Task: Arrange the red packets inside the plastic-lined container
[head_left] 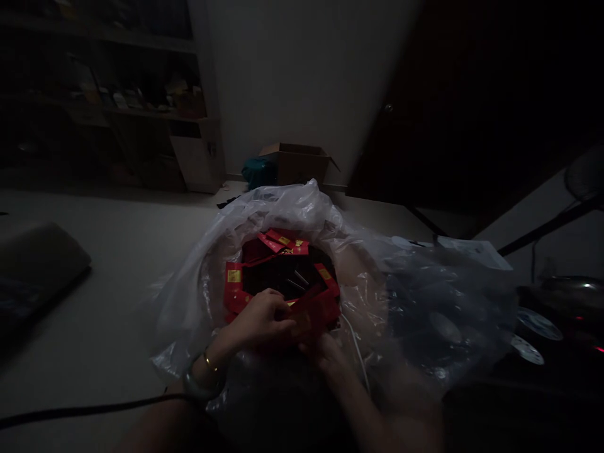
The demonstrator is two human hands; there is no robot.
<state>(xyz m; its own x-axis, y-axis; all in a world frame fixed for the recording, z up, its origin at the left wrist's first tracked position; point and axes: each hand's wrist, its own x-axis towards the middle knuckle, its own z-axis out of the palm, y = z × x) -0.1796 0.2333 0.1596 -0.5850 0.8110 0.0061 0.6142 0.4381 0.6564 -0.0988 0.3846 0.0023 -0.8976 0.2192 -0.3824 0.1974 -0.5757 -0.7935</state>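
In the dim head view, both hands work at the near side of a ring of red paper packets with gold print (284,242). My left hand (267,314), with a bangle and a gold bracelet at the wrist, has its fingers curled together at the left edge of a dark red packet (314,318). At that packet's lower edge, my right hand (326,353) is closed on it, blurred and partly in shadow. Inside the ring is a dark hollow (278,277) with thin shiny lines. Crumpled clear plastic (297,204) surrounds the packets.
An open cardboard box (304,165) and a teal bag (259,172) stand by the wall. Shelves (141,113) are at left, a dark door (453,107) at right. A white cord (357,346) runs beside my right hand; a black cable (94,408) crosses at lower left.
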